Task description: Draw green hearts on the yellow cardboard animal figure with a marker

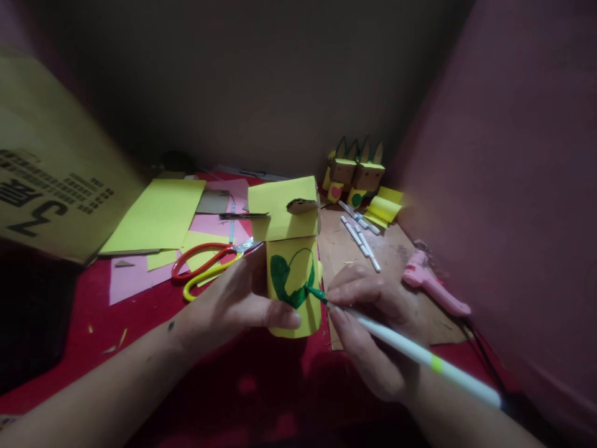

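Observation:
My left hand (pixel 247 305) is wrapped round the lower part of a yellow paper figure (pixel 301 249), thumb across its front. The figure has a boxy top with brown cardboard pieces sticking out and a rounded tube below. On the tube is a heart outline, partly filled with green (pixel 280 280). Between thumb and fingers, my right hand (pixel 373 317) holds a white felt-tip marker (pixel 410 348) with a yellow-green band. Its green tip touches the lower right side of the heart.
Scissors (pixel 209 264) with red and yellow handles lie left of the figure, by yellow and pink paper (pixel 158 214). Small cardboard figures (pixel 357 174), several white markers (pixel 361 239) and a pink glue gun (pixel 433 283) sit at right, near a brown board (pixel 333 242). A cardboard box (pixel 56 174) stands left.

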Demonstrator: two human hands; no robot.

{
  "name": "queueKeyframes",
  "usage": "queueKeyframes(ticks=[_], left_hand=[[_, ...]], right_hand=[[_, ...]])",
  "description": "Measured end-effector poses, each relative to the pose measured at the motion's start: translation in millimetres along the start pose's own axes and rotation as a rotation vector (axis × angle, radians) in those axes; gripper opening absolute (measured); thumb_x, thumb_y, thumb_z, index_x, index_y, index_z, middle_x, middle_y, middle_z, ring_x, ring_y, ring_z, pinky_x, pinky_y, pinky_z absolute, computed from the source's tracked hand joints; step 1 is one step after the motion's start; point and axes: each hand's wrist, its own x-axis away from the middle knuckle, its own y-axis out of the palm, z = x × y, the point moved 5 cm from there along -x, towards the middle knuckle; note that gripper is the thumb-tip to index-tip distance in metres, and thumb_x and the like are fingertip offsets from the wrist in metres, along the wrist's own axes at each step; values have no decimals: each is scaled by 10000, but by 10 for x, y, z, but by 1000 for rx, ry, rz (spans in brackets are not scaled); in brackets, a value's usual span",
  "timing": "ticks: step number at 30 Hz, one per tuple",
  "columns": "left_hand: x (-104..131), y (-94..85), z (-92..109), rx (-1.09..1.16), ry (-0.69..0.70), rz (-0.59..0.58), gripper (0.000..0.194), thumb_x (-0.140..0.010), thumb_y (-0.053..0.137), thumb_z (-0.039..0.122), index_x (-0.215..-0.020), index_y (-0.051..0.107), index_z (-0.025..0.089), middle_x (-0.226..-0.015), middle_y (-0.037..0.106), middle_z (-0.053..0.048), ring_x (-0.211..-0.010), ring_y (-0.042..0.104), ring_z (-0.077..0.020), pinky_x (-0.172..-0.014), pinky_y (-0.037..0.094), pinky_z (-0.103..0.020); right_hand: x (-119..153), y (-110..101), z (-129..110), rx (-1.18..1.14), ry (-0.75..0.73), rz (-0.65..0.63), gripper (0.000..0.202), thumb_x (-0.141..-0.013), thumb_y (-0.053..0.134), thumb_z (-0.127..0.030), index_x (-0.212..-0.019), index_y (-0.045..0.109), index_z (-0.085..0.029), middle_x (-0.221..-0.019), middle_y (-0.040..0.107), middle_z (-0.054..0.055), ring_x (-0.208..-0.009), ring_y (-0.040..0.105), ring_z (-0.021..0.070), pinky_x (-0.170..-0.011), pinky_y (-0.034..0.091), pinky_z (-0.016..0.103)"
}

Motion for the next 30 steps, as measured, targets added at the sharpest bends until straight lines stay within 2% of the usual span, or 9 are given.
queueKeyframes(ticks=[3,7,13,17,20,23,30], left_hand=[[0,-7,-7,17,-12,17,508,-688,976,263,-1125,718,237,-976,671,-34,-910,614,-234,-716,513,-294],[-3,-33,-32,0,-20,26,556,-679,982,268,-1165,713,248,-995,677,-32,-914,617,-233,-706,514,-289],[-2,-13,-13,-4,-16,-1,507,-704,972,279,-1143,720,244,-1005,691,-35,-946,626,-243,-767,523,-309],[12,-17,0,3,-22,25,529,-694,976,264,-1150,709,236,-998,696,-42,-928,637,-244,-706,519,-292],[20,-22,-11,1,-31,17,508,-701,972,266,-1135,710,241,-981,696,-32,-915,645,-236,-696,524,-289],[12,-24,-9,3,-27,21,525,-693,974,253,-1149,712,248,-989,698,-28,-913,646,-235,-704,523,-293],[-19,16,28,-16,1,-9,427,-716,954,264,-1074,724,231,-960,680,-33,-909,617,-238,-722,504,-300]], right_hand=[[-3,3,-5,14,-16,-9,238,-871,626,-11,-994,665,-211,-805,650,14,-710,640,149,-624,516,280],[-7,-9,10,15,16,40,239,-876,614,-11,-981,661,-221,-776,623,-5,-689,607,132,-586,480,249],[1,20,14,-5,-2,-1,242,-867,611,-5,-982,664,-211,-801,635,9,-701,622,145,-612,498,279],[-2,-6,15,26,10,46,261,-849,605,7,-974,662,-215,-789,621,0,-683,592,133,-591,481,262],[-4,-11,9,25,4,65,283,-831,612,2,-991,655,-227,-775,614,-6,-720,617,157,-618,508,283],[5,-1,16,28,7,58,285,-830,616,11,-980,657,-228,-795,631,1,-717,617,156,-613,507,287],[32,7,9,21,-6,1,283,-836,630,27,-971,693,-214,-847,657,23,-736,645,158,-622,530,299]])
